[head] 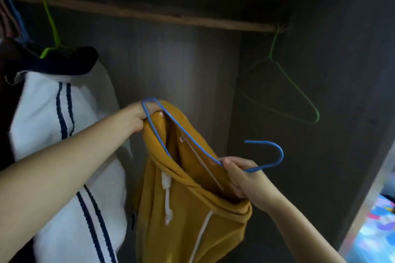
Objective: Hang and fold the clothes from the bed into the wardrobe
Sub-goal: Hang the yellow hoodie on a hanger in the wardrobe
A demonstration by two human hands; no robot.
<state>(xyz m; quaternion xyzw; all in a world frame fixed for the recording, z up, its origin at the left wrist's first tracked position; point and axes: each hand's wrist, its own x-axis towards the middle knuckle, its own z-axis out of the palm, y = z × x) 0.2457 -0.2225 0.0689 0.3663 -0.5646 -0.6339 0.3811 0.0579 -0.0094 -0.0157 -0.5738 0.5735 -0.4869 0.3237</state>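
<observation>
An empty green wire hanger (298, 89) is dangling before you at the right end of the wooden rail (149, 14) in the wardrobe (181, 60). To your left, a white garment with navy stripes (42, 113) is hanging from a second green hanger (51, 19). Bright multicoloured fabric (382, 226), blurred, is showing at lower right.

Between the hands, a matt mustard cloth hoodie (188, 209) on a smooth, glossy blue hanger (269, 164); above them, a rough wooden rail (149, 14).
</observation>
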